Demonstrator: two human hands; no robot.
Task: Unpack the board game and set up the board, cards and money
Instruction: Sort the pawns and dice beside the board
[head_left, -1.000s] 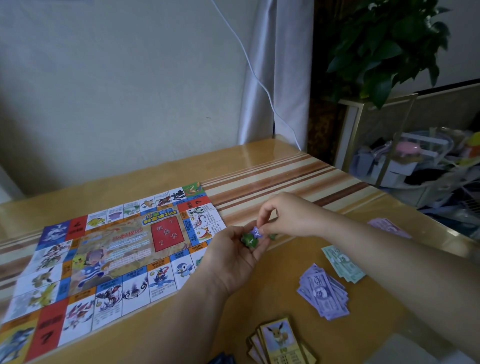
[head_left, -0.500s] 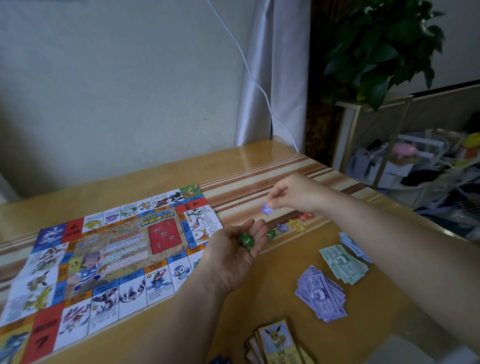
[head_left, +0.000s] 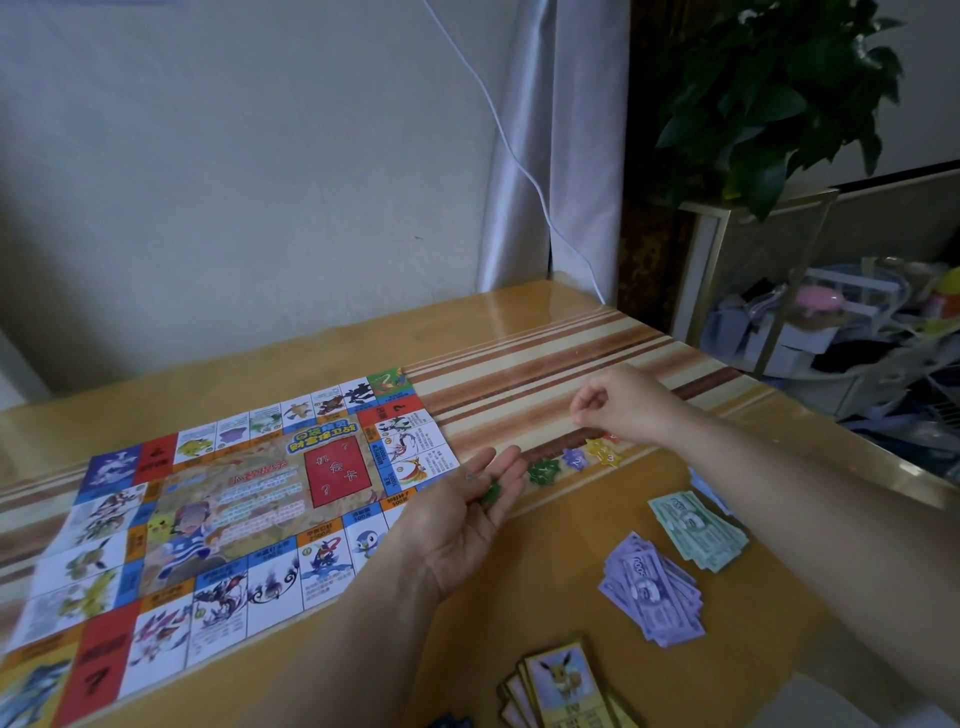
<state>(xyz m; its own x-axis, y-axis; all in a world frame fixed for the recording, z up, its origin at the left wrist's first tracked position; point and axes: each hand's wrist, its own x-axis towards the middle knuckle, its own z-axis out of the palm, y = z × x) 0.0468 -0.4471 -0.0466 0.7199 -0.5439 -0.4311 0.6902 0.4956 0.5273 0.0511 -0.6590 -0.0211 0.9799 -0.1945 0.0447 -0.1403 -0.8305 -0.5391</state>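
Green token, perhaps single, on upturned left grip.

The red panel at the middle of the board bears the characters 机会卡 with a question mark on either side, all turned away from the viewer; the far red square and the near red square each carry a large "?". On the table the green star token reads 1; the purple star token reads 2; the yellow star token reads 3. The top purple note shows what looks like 1000; the print on the board's other squares is too small to read.
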